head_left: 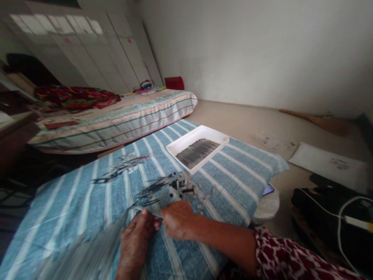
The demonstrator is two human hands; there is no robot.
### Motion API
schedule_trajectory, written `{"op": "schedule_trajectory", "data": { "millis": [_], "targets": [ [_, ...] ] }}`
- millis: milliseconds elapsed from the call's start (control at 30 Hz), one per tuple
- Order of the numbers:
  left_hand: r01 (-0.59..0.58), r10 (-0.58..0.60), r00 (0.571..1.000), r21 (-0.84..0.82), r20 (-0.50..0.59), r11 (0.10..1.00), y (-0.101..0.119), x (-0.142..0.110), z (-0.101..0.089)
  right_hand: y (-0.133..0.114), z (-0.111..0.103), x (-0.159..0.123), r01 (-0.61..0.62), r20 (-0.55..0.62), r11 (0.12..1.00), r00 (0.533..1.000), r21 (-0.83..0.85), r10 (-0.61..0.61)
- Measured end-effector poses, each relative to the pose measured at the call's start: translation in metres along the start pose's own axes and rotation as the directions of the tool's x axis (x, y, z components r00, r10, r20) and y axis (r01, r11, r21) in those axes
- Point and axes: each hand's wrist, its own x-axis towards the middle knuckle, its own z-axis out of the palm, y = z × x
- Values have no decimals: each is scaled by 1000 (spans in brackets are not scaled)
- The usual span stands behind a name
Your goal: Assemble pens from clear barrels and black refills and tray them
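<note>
Near the table's front edge, my left hand (136, 237) pinches a thin grey tube (150, 212) that looks like a pen barrel. My right hand (179, 219) is closed around the tube's right end, its fingertips partly hidden. A pile of similar long grey tubes (84, 249) lies to the left of my left hand. Just beyond my hands is a bunch of thin dark sticks (154, 186), resembling pen refills. Beside it, small grey cylindrical pieces (186, 186) are heaped together with a few black ones.
A white shallow tray (192, 170) farther back holds a row of dark, pen-like sticks (198, 151). More thin sticks (125, 165) lie at the left on the striped blue cloth (233, 182). Behind stands a bed (140, 112); a white cable (339, 229) hangs at right.
</note>
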Motion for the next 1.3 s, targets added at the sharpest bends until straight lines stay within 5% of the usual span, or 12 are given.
{"op": "schedule_trajectory", "data": {
  "millis": [133,267,367,467,567,733,933,1300],
  "targets": [
    [92,-88,995,-92,46,992,4,-2,-3,10,5,-3,-63,-47,998,997,13,63],
    [24,-23,1000,142,-7,990,4,0,-20,22,8,-7,-95,-94,994,991,48,99],
    [-66,93,995,413,-45,908,6,1,-40,29,3,-11,-94,-115,994,988,56,100],
    [-50,226,967,785,-115,617,8,-1,-59,38,-7,-11,-103,-142,993,984,66,111],
    [39,341,930,957,-141,289,5,-6,-70,52,-22,-8,-147,-191,983,967,112,167],
    [-8,452,892,1000,-5,28,-10,-10,-77,86,-50,6,-342,-230,939,912,28,339],
    [-5,455,890,1000,8,-8,-20,-7,-83,117,-71,25,-454,-224,886,877,-98,425],
    [-7,462,887,1000,-8,30,-21,-8,-85,120,-68,55,-442,-164,874,895,-202,414]
  ]
}}
